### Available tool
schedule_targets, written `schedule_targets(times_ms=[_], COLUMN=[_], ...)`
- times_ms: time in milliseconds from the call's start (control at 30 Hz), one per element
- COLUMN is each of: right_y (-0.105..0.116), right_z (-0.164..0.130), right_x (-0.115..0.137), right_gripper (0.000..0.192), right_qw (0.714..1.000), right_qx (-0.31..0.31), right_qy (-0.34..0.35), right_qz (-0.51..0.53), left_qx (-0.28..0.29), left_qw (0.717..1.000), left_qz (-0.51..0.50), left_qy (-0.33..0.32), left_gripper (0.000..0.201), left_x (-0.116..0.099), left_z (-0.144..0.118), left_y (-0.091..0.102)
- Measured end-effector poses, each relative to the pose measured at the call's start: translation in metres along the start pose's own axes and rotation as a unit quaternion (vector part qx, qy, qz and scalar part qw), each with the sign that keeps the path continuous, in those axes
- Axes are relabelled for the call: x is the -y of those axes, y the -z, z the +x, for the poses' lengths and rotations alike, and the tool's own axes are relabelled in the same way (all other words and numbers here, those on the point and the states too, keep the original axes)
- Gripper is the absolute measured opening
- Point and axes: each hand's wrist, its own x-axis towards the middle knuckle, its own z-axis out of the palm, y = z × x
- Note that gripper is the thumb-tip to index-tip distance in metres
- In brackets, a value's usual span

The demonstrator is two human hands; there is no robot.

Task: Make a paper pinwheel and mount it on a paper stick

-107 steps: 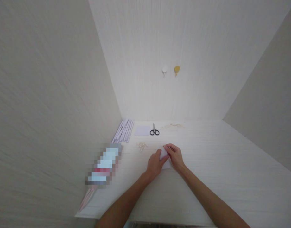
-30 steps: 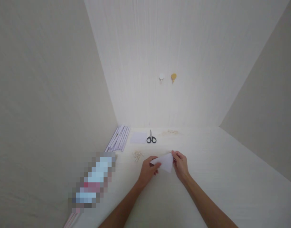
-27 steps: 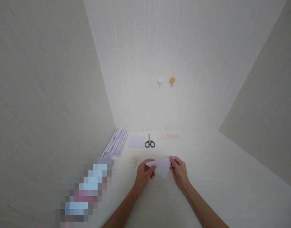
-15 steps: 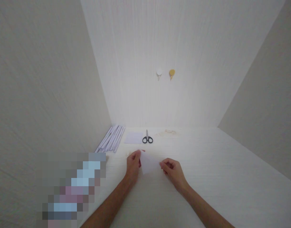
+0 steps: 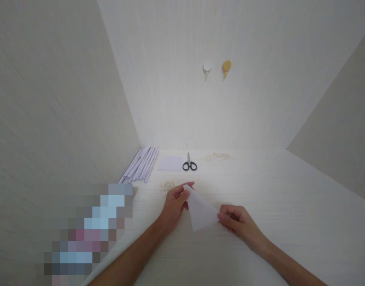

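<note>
A white folded paper triangle (image 5: 201,210) is held just above the white table (image 5: 274,206) between both hands. My left hand (image 5: 174,204) pinches its upper left corner with thumb and fingers. My right hand (image 5: 238,222) pinches its lower right edge. The paper's point faces down toward me. A small pile of pale wooden clips (image 5: 167,186) lies just beyond my left hand.
Black-handled scissors (image 5: 189,163) lie at the back next to a white paper square (image 5: 170,163). A stack of folded white strips (image 5: 140,165) leans along the left wall. Pale string (image 5: 216,156) lies near the back wall. Two hooks (image 5: 206,69) hang on it.
The paper went from lying pressed on the table to being lifted and turned between both hands. My right hand has slid toward me and to the right along the paper's edge.
</note>
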Motion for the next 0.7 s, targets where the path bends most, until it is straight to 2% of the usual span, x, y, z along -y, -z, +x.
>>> schedule_targets(times_ms=[167,300,567,700], right_y=[0.0025,0.0040,0.0038,0.0020], right_z=[0.0003,-0.0010,-0.0035,-0.0049], right_x=[-0.0014,-0.0020,0.0011,-0.0012], right_gripper=[0.035,0.034,0.036,0.035], right_qw=[1.000,0.999,0.996,0.994], right_qx=[0.020,0.026,0.040,0.039], right_qy=[-0.016,-0.020,-0.018,-0.018], right_qz=[-0.007,-0.023,-0.074,-0.101], left_qx=[0.042,0.050,0.003,-0.035], left_qw=[0.999,0.999,0.998,0.996], left_qz=[-0.029,-0.016,0.055,0.074], left_qy=[0.014,0.011,-0.040,-0.029], left_gripper=[0.038,0.035,0.029,0.027], left_x=[-0.0042,-0.0050,-0.0022,-0.0031], left_z=[-0.0060,-0.0069,-0.0063,-0.0076], left_y=[0.0019,0.0023,0.0036,0.0043])
